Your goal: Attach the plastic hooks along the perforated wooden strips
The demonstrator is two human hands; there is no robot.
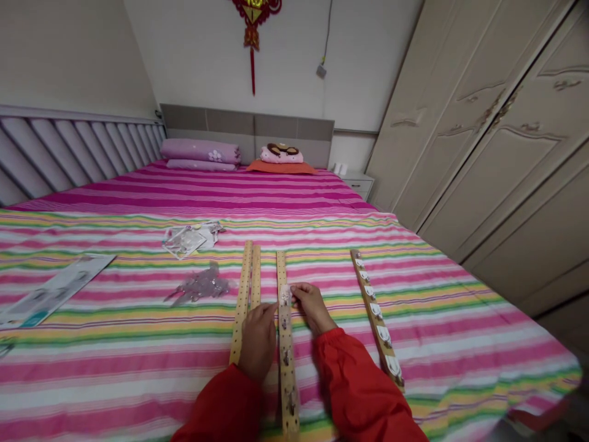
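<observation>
A perforated tan strip (281, 270) lies lengthwise on the striped cloth, with several clear-backed metal hooks (286, 356) along its nearer part. Over the strip, a clear hook piece (284, 296) is pinched at its right edge by the closed fingers of my right hand (311, 305). My left hand (258, 336) is at the strip's left side, its thumb and forefinger pressed together near the piece's lower left corner; whether they grip it cannot be made out. Two more perforated strips (242, 301) lie left, partly under my left hand.
At right lies a strip with white hooks (376, 311). Clear hooks (202, 284) are piled at left, with plastic packaging (186, 239) behind them and a flat packet (59, 288) farther left. Pillows (200, 151) and a headboard (294, 126) stand at the back; wardrobe (483, 153) at right.
</observation>
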